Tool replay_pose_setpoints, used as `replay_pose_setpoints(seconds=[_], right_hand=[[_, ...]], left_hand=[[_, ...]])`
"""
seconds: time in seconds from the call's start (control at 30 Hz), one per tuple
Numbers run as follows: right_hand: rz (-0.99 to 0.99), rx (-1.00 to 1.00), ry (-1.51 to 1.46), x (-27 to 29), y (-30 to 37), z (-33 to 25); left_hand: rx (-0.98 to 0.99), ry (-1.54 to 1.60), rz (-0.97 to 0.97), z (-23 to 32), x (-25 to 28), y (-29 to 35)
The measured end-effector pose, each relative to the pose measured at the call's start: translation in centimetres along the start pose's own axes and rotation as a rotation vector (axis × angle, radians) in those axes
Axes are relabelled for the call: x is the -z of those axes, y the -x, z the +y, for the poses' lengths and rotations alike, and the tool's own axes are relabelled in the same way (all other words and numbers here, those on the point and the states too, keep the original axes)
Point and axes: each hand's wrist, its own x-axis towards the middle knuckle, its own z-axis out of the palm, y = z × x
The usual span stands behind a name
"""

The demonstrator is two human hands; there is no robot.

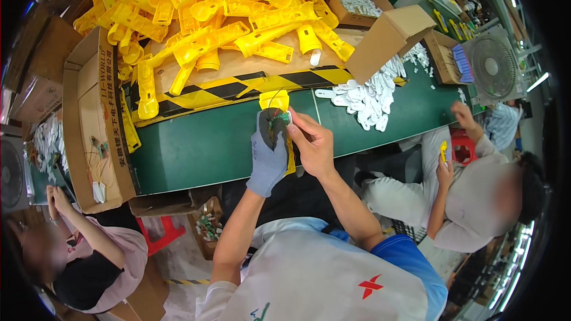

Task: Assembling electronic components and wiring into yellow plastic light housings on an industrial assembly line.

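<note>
In a grey glove, my left hand is wrapped round a yellow plastic housing, whose wide end sticks out above the fingers. A small green circuit board with thin red and dark wires sits at the housing, by the gloved thumb. Bare, my right hand closes its thumb and fingers at the board's right side. A small white piece shows at those fingertips; its shape is mostly hidden. Both hands are over the front edge of the green worktable.
A heap of yellow housings lies behind a black-and-yellow taped edge. White plastic pieces spill from a tilted carton at right. An open cardboard box with wired parts stands left. Co-workers sit on both sides.
</note>
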Motion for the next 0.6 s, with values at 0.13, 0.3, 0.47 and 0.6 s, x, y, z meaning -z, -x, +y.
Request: replay_pose_setpoints(seconds=[0.13,0.3,0.47,0.6], right_hand=[[0.052,0.053,0.104,0.0,0.2,0.0],[0.106,0.027,0.057,-0.3,0.4,-0.2],[0.068,0.139,0.464,0.6,1.2,-2.5],[0.051,0.075,0.258,0.1,1.2,-2.4]], left_hand=[[-0.038,-0.033,-0.008,0.0,-0.2,0.4],[-0.07,-0.058,0.037,-0.6,-0.6,0.2],[-0.169,-0.196,-0.048,-1.2,-0.4,0.8],[0.001,-0.021,-0.039,-1.1,-0.1,1.1]])
